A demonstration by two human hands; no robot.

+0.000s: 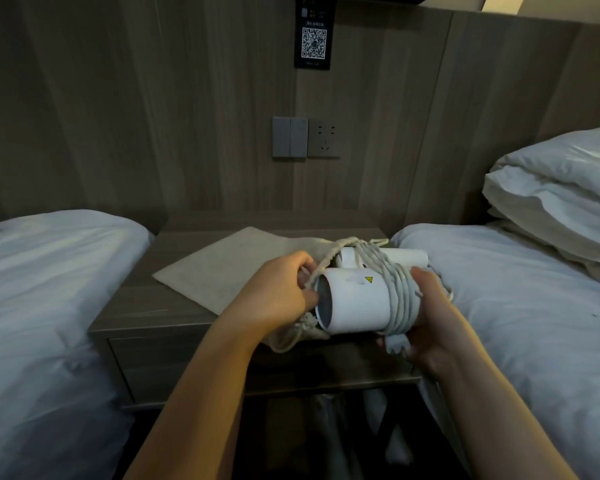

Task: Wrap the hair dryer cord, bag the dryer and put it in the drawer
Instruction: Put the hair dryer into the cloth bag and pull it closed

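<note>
Both hands (281,292) (cord (400,292) wound) hold dryer (352,301) over bag (229,268).

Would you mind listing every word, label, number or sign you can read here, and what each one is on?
No text here is legible enough to quote.
Black wall card: a QR code with small lines of print above and below, too small to read.
Hair dryer: a yellow warning triangle and faint grey print beside it, too blurred to read.
Wall socket and switches: no markings visible.
</note>
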